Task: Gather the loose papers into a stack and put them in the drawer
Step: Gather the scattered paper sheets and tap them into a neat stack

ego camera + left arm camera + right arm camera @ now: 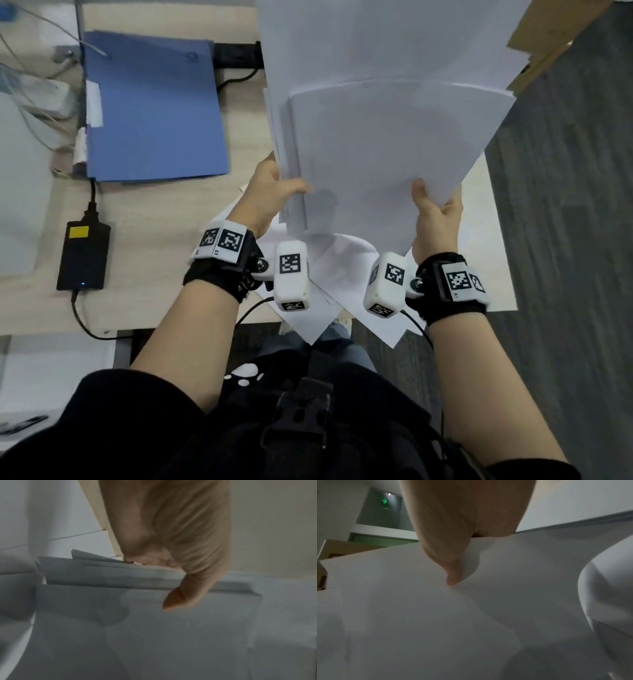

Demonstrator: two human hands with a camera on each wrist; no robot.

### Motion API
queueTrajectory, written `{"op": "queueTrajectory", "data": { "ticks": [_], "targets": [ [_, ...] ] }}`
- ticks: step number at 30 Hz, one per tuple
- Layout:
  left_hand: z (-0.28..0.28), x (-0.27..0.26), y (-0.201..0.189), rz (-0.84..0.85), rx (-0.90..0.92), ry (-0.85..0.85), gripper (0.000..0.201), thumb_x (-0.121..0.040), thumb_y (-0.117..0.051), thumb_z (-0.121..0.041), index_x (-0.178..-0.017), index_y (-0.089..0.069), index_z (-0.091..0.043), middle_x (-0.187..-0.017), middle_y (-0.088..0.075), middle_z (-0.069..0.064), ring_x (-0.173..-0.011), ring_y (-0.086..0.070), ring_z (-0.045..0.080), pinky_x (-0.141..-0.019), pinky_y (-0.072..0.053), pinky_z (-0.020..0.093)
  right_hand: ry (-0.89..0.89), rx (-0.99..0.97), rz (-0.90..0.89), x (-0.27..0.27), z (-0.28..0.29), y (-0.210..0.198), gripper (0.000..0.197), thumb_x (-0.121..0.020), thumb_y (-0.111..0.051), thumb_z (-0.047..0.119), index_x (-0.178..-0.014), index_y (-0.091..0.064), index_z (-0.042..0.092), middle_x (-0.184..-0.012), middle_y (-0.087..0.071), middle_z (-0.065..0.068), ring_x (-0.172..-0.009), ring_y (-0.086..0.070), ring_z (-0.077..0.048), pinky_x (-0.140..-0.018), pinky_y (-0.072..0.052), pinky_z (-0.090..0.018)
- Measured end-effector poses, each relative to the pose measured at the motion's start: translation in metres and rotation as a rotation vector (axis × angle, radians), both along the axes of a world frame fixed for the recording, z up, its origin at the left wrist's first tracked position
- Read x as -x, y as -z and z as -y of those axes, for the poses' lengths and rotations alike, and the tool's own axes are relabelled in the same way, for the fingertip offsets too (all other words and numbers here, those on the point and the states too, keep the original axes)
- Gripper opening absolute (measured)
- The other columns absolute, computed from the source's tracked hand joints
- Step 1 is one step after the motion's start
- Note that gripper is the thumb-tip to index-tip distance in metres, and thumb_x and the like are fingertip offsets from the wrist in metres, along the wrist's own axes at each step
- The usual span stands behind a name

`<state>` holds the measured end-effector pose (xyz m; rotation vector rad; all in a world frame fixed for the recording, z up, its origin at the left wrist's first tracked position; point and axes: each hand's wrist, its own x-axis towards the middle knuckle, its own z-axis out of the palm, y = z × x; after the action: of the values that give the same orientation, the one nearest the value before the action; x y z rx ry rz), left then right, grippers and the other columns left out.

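A sheaf of white papers (pixel 383 144) is held up above the worktop (pixel 164 219), fanning away from the person toward the far side. Its near left edge is gripped by the left hand (pixel 270 195), the thumb laid over the top sheet and the fingers hidden beneath; in the left wrist view the thumb (pixel 185 595) is seen pressed across the staggered sheet edges (pixel 109 574). The near right corner is pinched by the right hand (pixel 435 219), thumb on top, and in the right wrist view the thumb (pixel 453 569) is seen pressing on the curved sheet (pixel 419 608). More loose sheets (pixel 342 274) lie flat on the worktop under both wrists, overhanging its near edge. A blue folder (pixel 150 109) lies to the left, well apart from the held papers, and a black power adapter (pixel 84 255) sits nearer on the left.
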<state>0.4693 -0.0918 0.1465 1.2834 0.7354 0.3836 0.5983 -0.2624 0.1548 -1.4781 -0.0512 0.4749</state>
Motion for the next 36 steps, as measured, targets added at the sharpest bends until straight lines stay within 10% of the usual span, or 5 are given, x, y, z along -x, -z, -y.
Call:
{"op": "queueTrajectory", "data": {
  "ticks": [3, 8, 14, 21, 36],
  "targets": [
    [-0.001, -0.002, -0.004, 0.025, -0.105, -0.077, 0.028, -0.086, -0.062, -0.004, -0.114, -0.060, -0.004, -0.098, -0.068, -0.005, -0.089, -0.067, 0.005, -0.084, -0.052, 0.019, -0.026, -0.010, 0.048, -0.003, -0.004, -0.002, 0.037, -0.087, -0.058, 0.005, -0.118, -0.046, 0.021, -0.126, -0.058, -0.013, -0.118, -0.056, -0.028, -0.107, -0.041, -0.048],
    [-0.011, 0.001, -0.021, 0.069, -0.169, -0.172, 0.022, -0.086, -0.062, -0.004, -0.107, -0.061, 0.003, -0.079, -0.073, -0.015, -0.081, -0.068, 0.001, -0.076, -0.051, 0.014, -0.075, -0.057, 0.078, -0.013, -0.008, -0.009, 0.040, -0.081, -0.064, 0.010, -0.114, -0.047, 0.024, -0.129, -0.056, -0.014, -0.120, -0.055, -0.027, -0.105, -0.045, -0.041],
    [-0.003, 0.016, -0.010, -0.005, -0.126, -0.123, 0.023, -0.089, -0.059, -0.012, -0.112, -0.058, -0.009, -0.094, -0.069, -0.011, -0.085, -0.066, -0.002, -0.077, -0.050, 0.014, -0.202, 0.047, 0.047, -0.011, 0.002, 0.001, 0.030, -0.075, -0.069, -0.002, -0.103, -0.063, 0.007, -0.093, -0.067, -0.001, -0.079, -0.066, -0.005, -0.070, -0.050, -0.014],
    [0.006, 0.013, -0.020, 0.024, -0.139, -0.166, 0.024, -0.093, -0.053, -0.025, -0.112, -0.058, -0.012, -0.097, -0.068, -0.008, -0.088, -0.067, 0.002, -0.078, -0.052, 0.018, -0.177, 0.000, 0.143, -0.012, -0.011, -0.014, 0.021, -0.071, -0.075, -0.002, -0.076, -0.066, 0.017, -0.070, -0.070, 0.012, -0.068, -0.065, -0.004, -0.066, -0.051, -0.018],
    [0.004, 0.021, -0.030, 0.093, -0.180, -0.229, 0.047, -0.078, -0.073, -0.011, -0.115, -0.047, 0.002, -0.100, -0.065, -0.002, -0.087, -0.066, -0.003, -0.076, -0.051, 0.014, -0.274, 0.004, 0.155, -0.001, -0.009, -0.014, 0.026, -0.061, -0.076, 0.002, -0.084, -0.069, 0.013, -0.076, -0.074, 0.013, -0.076, -0.067, -0.009, -0.072, -0.052, -0.022]
  ]
}}
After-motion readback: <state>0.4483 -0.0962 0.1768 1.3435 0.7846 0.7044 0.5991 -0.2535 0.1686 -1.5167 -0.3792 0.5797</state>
